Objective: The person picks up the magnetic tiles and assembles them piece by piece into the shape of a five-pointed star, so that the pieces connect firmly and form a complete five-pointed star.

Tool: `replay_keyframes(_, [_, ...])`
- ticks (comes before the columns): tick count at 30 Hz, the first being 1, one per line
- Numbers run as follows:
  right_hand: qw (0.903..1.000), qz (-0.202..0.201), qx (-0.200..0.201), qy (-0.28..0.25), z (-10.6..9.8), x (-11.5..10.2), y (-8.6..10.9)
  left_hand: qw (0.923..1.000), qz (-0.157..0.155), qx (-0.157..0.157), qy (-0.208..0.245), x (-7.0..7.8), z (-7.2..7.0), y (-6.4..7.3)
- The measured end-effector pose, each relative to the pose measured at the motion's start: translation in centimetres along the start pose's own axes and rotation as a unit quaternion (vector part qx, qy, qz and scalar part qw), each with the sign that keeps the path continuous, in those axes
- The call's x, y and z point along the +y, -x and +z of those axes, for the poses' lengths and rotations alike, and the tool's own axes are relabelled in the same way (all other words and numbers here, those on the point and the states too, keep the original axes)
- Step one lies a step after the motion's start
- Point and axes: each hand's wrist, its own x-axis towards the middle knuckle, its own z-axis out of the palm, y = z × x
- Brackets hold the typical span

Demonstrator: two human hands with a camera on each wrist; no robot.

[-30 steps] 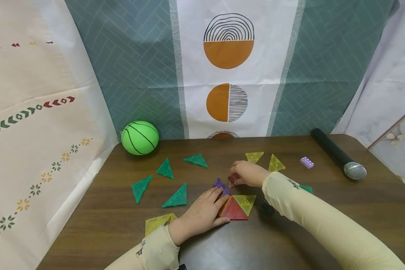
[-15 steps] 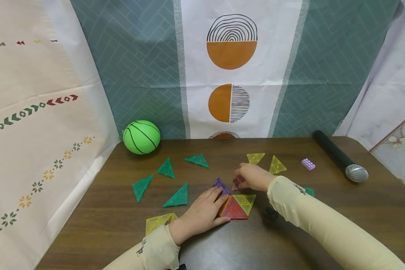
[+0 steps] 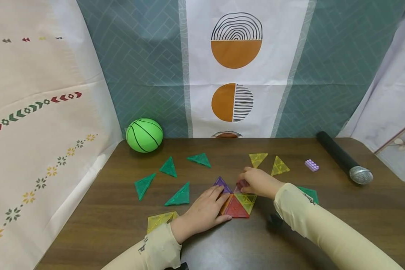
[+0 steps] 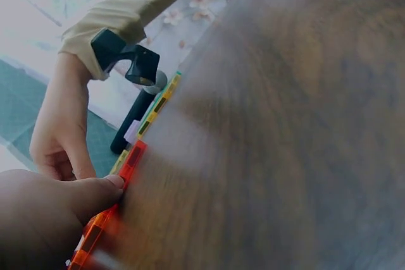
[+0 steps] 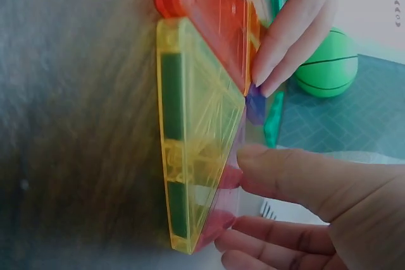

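Translucent triangle tiles lie partly joined mid-table: red (image 3: 235, 208), yellow (image 3: 247, 201), orange (image 3: 226, 204) and purple (image 3: 223, 183). Across the purple and orange ones rests my left hand (image 3: 202, 212), fingers extended; in the left wrist view its thumb (image 4: 112, 183) touches the red tile's edge. My right hand (image 3: 261, 182) pinches a pink triangle tile (image 5: 218, 216) between thumb and fingers. In the right wrist view that pink tile sits right along the far edge of the yellow one. The pink tile is mostly covered by the fingers in the head view.
Several green triangle tiles (image 3: 179, 195) are spread on the left; one more green tile (image 3: 309, 194) lies by the right sleeve. Loose yellow tiles (image 3: 279, 166) lie beyond the right hand. A green ball (image 3: 144, 135), a purple toy brick (image 3: 312, 165) and a microphone (image 3: 344, 157) stand farther back.
My right hand has brought the pink tile down and slightly right, up to the yellow tile's far edge. The left hand stays on the tiles. The head view has shifted slightly.
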Motion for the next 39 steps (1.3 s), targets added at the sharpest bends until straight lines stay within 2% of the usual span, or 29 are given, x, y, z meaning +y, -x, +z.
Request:
replay_keyframes(7, [0.9997, 0.011, 0.022, -0.002, 0.2, -1.0, 1.8, 1.0000, -0.003, -0.004, -0.001, 0.0, 0.0, 0.0])
replay_keyframes(12, [0.9993, 0.032, 0.019, -0.007, 0.2, -1.9, 3.5, 0.9999, -0.007, -0.008, -0.008, 0.1, -0.1, -0.1])
replay_keyframes(21, [0.9992, 0.034, 0.019, 0.011, 0.6, -3.0, 5.5, 0.9997, -0.017, -0.020, 0.003, 0.1, -0.2, -0.2])
replay_keyframes(24, [0.9991, 0.041, 0.012, -0.003, 1.0, -3.0, 5.8, 0.9995, -0.019, -0.024, 0.003, 0.2, -0.2, -0.2])
replay_keyframes(28, [0.9990, 0.035, 0.022, -0.013, 1.4, -3.1, 5.6, 0.9996, -0.018, -0.023, 0.005, 0.1, -0.2, -0.2])
replay_keyframes(39, [0.9989, 0.000, 0.047, 0.006, 1.8, -2.8, 5.0, 0.9994, -0.018, -0.018, 0.023, -0.4, -0.2, -0.2])
